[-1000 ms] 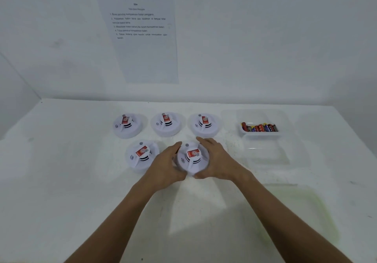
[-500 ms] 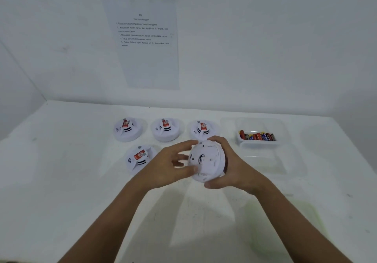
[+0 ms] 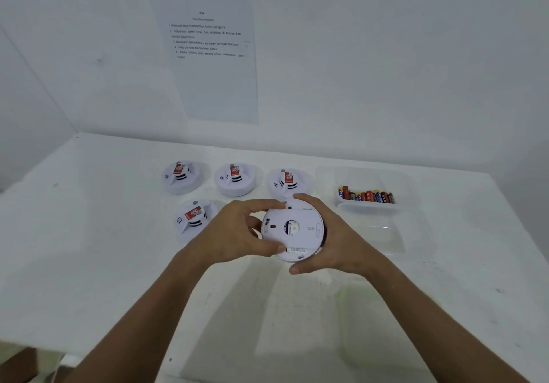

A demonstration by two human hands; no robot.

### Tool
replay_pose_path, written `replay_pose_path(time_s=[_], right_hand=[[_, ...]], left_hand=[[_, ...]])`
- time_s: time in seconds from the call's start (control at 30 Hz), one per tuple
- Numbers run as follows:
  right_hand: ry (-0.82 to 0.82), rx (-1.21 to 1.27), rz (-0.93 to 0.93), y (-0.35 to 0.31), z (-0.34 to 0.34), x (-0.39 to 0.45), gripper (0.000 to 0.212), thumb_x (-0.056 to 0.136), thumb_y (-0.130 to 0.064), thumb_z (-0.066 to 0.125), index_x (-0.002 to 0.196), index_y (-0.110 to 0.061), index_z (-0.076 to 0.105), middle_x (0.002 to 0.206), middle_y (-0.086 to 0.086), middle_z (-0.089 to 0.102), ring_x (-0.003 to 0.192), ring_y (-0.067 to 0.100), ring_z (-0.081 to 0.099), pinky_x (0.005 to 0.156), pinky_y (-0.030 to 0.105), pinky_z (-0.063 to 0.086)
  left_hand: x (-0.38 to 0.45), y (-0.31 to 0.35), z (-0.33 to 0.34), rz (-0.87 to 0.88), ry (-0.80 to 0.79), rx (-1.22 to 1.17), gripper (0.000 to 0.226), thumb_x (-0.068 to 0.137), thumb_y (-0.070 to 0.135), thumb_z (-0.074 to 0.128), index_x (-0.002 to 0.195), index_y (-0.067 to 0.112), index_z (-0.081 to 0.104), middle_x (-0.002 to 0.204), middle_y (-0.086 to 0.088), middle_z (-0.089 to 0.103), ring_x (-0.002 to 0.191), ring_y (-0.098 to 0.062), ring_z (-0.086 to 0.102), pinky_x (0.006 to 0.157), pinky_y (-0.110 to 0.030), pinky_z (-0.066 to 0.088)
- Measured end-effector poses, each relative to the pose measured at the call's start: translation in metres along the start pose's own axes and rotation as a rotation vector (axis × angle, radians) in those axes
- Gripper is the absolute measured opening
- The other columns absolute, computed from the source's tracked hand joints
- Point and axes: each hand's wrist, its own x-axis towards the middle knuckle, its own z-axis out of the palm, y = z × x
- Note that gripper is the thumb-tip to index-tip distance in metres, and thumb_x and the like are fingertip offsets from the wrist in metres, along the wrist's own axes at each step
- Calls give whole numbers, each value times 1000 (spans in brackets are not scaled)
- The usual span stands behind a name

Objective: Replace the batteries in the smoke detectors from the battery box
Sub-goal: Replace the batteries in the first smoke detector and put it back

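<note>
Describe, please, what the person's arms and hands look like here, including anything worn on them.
Both forearms are bare up to the frame's lower edge, with no sleeves in view. The left hand and right hand wear no gloves; no rings, watch or wristband show on either.

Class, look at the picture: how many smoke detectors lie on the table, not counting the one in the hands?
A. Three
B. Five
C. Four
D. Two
C: three detectors sit in the back row and one in front at the left, while a fifth detector is held back side up between the left hand and right hand.
</note>
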Motion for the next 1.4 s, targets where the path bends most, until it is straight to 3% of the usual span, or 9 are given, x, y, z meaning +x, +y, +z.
replay_pose_path(time_s=[0.2,0.37,0.6,0.7,0.9,1.0,1.13,1.27,1.4], right_hand=[[45,-34,-29,2,-7,-3,98,53,1,94,136,-27,48,127,-9,60,121,14,57,94,31,55],[127,-44,-46,4,-3,-3,96,51,0,95,133,-25,53,123,-10,65,116,14,60,90,26,55],[152,-28,-45,4,2,-4,95,49,0,95,130,-23,52,121,-9,64,111,12,63,86,28,57],[59,0,-12,2,-2,-6,96,52,7,93,130,-20,44,125,-3,57,112,10,60,78,25,57],[14,-42,-9,-1,-6,-10,102,52,0,95,138,-23,44,129,-10,57,121,12,56,95,31,54],[49,-71,-37,-1,-5,-10,97,54,-1,94,135,-24,47,126,-10,59,118,14,58,93,32,54],[19,-77,-28,-1,-4,-11,96,56,1,92,137,-26,47,127,-9,60,118,15,59,93,36,56],[-8,-93,-7,0,-1,-9,96,58,-1,91,138,-25,44,129,-7,59,119,15,58,96,34,54],[20,-114,-7,0,1,-9,96,58,-5,91,138,-28,43,130,-9,58,119,15,58,97,36,54]], left_hand=[[0,4,3,23,-22,64,66,66,13,87,124,32,60,119,17,64,85,-12,71,74,-30,60],[-2,8,12,11,76,144,62,62,21,87,112,36,55,114,20,59,79,-5,69,63,-18,55],[-1,8,15,29,116,256,59,56,36,89,104,32,55,108,18,57,84,-7,67,65,-25,59],[-1,8,12,51,54,208,59,58,32,88,108,31,58,112,19,57,86,-10,68,68,-30,60],[1,13,3,81,-61,197,70,61,22,91,124,28,60,124,16,54,92,-12,68,68,-23,58],[3,15,2,92,-49,282,72,61,26,91,126,23,61,126,14,54,96,-11,66,76,-24,59],[2,19,3,163,-58,507,72,56,44,87,120,23,63,122,17,47,108,-4,51,87,-16,49],[0,26,6,258,-70,673,67,54,50,75,109,16,60,110,10,45,96,-10,50,78,-26,51],[-2,23,3,309,-3,716,68,56,51,74,112,17,57,109,12,42,91,-11,51,71,-20,50]])
